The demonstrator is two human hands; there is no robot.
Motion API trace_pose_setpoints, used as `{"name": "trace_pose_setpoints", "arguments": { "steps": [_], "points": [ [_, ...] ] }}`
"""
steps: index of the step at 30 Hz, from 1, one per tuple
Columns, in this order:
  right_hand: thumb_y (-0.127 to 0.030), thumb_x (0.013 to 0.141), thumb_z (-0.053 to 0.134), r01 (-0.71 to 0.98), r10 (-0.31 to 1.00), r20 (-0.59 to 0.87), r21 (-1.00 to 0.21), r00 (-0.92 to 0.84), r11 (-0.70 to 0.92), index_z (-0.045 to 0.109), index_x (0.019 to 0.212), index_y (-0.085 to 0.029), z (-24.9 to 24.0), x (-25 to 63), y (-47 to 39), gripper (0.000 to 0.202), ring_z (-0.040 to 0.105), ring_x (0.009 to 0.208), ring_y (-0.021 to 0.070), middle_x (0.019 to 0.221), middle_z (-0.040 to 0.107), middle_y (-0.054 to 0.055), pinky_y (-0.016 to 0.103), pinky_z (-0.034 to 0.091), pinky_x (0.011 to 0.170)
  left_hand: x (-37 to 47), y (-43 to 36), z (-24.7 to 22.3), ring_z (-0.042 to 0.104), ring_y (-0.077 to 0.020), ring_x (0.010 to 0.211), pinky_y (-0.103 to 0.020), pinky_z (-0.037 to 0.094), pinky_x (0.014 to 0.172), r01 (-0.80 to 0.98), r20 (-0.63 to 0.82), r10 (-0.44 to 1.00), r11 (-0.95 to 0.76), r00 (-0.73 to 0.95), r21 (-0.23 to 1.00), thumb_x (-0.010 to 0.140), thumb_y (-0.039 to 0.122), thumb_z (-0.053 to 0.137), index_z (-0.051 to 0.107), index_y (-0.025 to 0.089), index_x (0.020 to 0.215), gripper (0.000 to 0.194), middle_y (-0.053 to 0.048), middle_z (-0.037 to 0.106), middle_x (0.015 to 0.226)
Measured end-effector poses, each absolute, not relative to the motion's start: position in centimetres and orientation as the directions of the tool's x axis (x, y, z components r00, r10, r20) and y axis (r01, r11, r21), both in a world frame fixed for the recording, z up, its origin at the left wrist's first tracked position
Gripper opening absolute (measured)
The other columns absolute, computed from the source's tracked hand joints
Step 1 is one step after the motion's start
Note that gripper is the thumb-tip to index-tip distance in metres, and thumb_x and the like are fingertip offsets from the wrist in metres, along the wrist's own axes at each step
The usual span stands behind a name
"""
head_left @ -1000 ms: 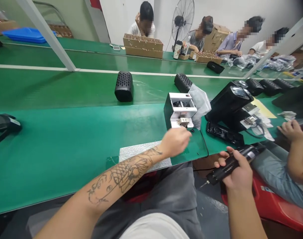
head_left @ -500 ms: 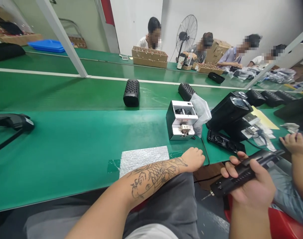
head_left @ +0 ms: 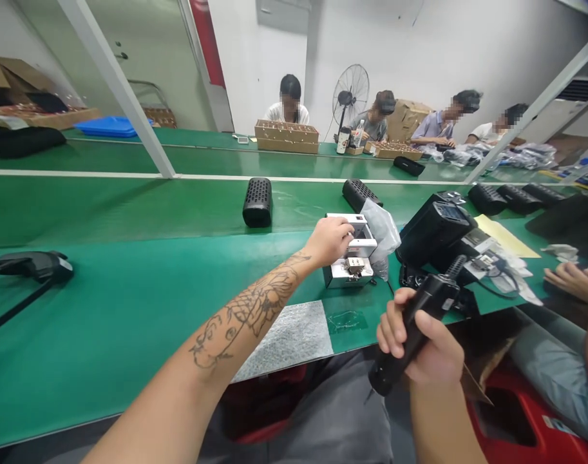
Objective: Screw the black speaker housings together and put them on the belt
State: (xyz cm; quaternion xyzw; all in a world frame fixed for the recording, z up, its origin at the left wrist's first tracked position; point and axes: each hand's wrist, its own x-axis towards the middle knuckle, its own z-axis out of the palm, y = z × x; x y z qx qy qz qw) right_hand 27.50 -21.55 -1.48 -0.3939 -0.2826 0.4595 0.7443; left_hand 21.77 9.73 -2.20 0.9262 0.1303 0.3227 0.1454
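My left hand (head_left: pixel 328 241) is at the top of a small white and black screw feeder (head_left: pixel 350 280), its curled fingers dipping into the upper opening. The fingertips are hidden there, so what they pinch, if anything, does not show. My right hand (head_left: pixel 436 351) is wrapped round a black electric screwdriver (head_left: pixel 422 316), whose thin bit points down and left past the table's front edge. Under my left forearm lies a white foam sheet (head_left: pixel 298 335). A clear plastic bag (head_left: pixel 381 235) leans against the feeder's right side.
Two black perforated speaker shells (head_left: pixel 257 203) stand behind the feeder. At right is a large black speaker body (head_left: pixel 433 229) among cables and papers. A co-worker's hand (head_left: pixel 571 282) is at the far right. A black handheld device (head_left: pixel 33 267) lies at left. Several people sit across the bench.
My left hand has moved up and left from the table's front edge to the feeder's top. My right hand has shifted left with the screwdriver, which is now more upright.
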Motion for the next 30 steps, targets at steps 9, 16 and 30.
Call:
{"name": "trace_pose_setpoints", "arguments": {
  "steps": [9, 16, 30],
  "points": [
    [-0.048, 0.104, 0.072, -0.786, 0.987, 0.157, -0.605, 0.038, 0.126, 0.073, 0.146, -0.029, -3.0, 24.1, -14.7, 0.045, 0.068, 0.073, 0.0153, 0.094, 0.07, -0.001, 0.038, 0.072, 0.066, 2.7, 10.5, -8.6, 0.08, -0.0299, 0.123, -0.049, 0.062, 0.117, 0.306, 0.538, 0.692, -0.708, 0.481, 0.637, 0.111, 0.033, 0.063, 0.083, 0.023, 0.115, 0.023, -0.012, 0.085, 0.129],
    [-0.07, 0.112, 0.056, -0.817, 0.959, 0.047, -0.536, -0.28, -0.212, 0.06, 0.162, -0.041, -6.3, 19.4, -5.5, 0.058, 0.033, 0.045, 0.0075, 0.077, 0.059, -0.01, 0.024, 0.046, 0.048, -3.4, 8.2, -10.5, 0.084, -0.0263, 0.103, -0.038, 0.068, 0.093, 0.389, 0.401, 0.805, -0.572, 0.438, 0.723, 0.108, 0.041, 0.061, 0.085, 0.023, 0.105, 0.03, -0.008, 0.089, 0.111],
    [-0.08, 0.103, 0.066, -0.753, 0.844, -0.281, -0.383, -0.457, -0.535, 0.071, 0.114, -0.023, -15.6, 15.8, 2.0, 0.058, 0.057, 0.051, 0.0124, 0.071, 0.066, -0.005, 0.03, 0.063, 0.054, -4.3, 8.5, -15.9, 0.085, -0.0245, 0.122, -0.035, 0.067, 0.111, 0.361, 0.305, 0.834, -0.489, 0.46, 0.794, 0.116, 0.038, 0.063, 0.078, 0.029, 0.14, 0.029, -0.006, 0.088, 0.133]
  ]
}}
